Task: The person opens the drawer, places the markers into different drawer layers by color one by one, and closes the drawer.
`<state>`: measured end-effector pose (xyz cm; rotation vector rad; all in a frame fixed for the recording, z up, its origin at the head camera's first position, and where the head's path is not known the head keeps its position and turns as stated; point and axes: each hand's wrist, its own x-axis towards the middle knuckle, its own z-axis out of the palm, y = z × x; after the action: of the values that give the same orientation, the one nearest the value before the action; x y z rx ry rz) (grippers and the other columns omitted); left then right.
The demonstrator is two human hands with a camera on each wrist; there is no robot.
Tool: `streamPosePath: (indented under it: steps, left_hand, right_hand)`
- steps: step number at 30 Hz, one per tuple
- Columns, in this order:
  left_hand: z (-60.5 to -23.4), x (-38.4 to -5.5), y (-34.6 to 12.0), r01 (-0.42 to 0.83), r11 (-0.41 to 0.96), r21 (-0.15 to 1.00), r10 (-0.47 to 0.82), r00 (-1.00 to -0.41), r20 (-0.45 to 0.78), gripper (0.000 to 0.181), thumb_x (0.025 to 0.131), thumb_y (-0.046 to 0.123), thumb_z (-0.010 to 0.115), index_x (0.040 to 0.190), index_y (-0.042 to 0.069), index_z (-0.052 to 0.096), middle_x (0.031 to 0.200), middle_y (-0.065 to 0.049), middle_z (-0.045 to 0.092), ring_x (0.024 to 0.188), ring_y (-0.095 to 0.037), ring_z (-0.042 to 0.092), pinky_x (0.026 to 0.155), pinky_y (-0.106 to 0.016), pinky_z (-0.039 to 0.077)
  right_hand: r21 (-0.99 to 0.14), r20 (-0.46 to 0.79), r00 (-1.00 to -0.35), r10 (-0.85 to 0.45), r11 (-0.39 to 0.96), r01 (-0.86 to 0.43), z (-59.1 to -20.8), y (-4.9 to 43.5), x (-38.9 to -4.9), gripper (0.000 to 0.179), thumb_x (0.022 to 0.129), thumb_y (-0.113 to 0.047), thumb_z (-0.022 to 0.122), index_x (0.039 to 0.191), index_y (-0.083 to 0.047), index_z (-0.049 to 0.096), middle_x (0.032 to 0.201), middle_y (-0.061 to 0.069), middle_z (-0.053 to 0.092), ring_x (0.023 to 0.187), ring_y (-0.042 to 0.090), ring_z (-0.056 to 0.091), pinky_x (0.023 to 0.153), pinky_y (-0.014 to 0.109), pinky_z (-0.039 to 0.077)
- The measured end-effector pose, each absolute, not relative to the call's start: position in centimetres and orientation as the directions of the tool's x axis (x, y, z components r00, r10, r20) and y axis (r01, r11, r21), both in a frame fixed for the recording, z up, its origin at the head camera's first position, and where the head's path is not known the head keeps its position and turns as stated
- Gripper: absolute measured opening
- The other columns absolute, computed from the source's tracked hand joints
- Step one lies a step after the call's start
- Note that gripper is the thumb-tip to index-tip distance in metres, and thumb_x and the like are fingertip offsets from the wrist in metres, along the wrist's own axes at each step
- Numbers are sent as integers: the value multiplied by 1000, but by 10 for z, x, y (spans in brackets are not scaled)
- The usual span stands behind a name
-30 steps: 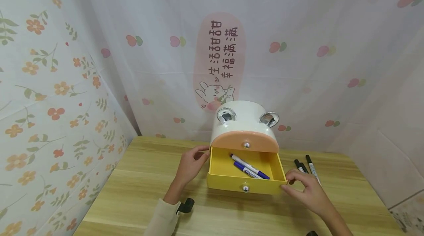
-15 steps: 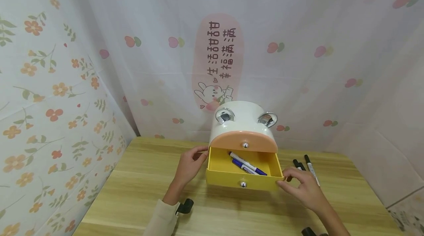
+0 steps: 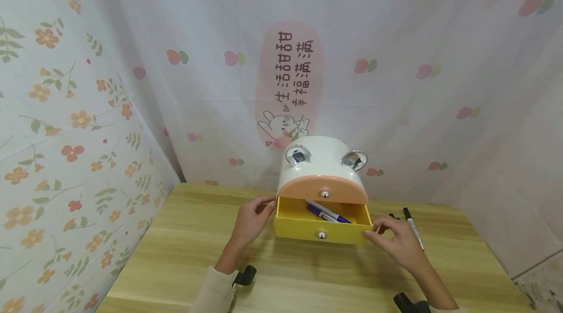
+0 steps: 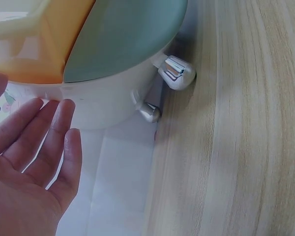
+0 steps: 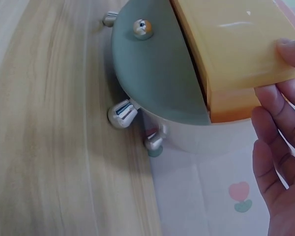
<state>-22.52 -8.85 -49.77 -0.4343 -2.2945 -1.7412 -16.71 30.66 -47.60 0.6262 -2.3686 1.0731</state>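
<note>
A small white storage cabinet [image 3: 321, 156] stands on the wooden table, with an orange upper drawer front [image 3: 334, 187] and a yellow drawer [image 3: 299, 231] partly pulled out below it. Inside the yellow drawer lie a white-and-blue marker [image 3: 327, 209] and a blue marker [image 3: 314, 211]. My right hand [image 3: 396, 242] pinches the drawer's front right corner, its thumb on the front face and fingers at the side. My left hand [image 3: 251, 218] rests with relaxed fingers against the cabinet's left side, fingertips [image 4: 65, 109] at the white wall.
Black-capped markers [image 3: 413, 227] lie on the table [image 3: 198, 254] right of the cabinet, partly behind my right hand. Wrist views show a green lower front [image 5: 152, 69] and shiny metal feet [image 5: 123, 114]. A patterned curtain [image 3: 211, 122] hangs behind.
The yellow drawer has slid further into the cabinet, and my right hand has moved inward with it. My left hand has stayed at the cabinet's left side.
</note>
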Motion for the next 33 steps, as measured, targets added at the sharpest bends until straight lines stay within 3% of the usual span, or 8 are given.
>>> streamPosePath:
  steps: [8, 15, 27, 33]
  left_hand:
    - [-497, -224, -90, 368, 244, 897, 97, -930, 355, 24, 112, 20, 68, 128, 6, 80, 110, -4, 82, 100, -24, 79, 90, -35, 63]
    - [-496, -224, -90, 366, 270, 891, 98, -931, 352, 27, 114, 22, 64, 128, 5, 80, 109, -4, 82, 101, -23, 78, 91, -37, 63]
    - [-498, -223, -90, 366, 278, 888, 87, -931, 356, 27, 114, 21, 64, 126, 3, 80, 105, -5, 82, 99, -24, 79, 90, -39, 64]
    - [-497, -223, -90, 349, 275, 896, 92, -937, 336, 29, 115, 24, 63, 127, 4, 80, 103, -3, 82, 104, -37, 78, 92, -43, 62]
  right_hand:
    - [-628, 543, -824, -163, 572, -527, -475, 305, -177, 28, 84, 3, 91, 101, -13, 75, 83, -11, 69, 75, 8, 65, 66, 24, 54]
    - [-693, 524, -831, -185, 475, -543, -476, 306, -188, 51, 90, 8, 86, 134, 0, 63, 84, -3, 72, 75, 13, 64, 71, 21, 54]
    - [-665, 502, -848, -173, 549, -506, -478, 308, -197, 63, 90, 1, 89, 147, -3, 62, 84, -6, 69, 77, 12, 64, 73, 24, 57]
    - [-675, 482, -861, -163, 556, -484, -477, 306, -201, 66, 90, -3, 90, 149, -1, 62, 85, -5, 67, 77, 12, 63, 72, 24, 56]
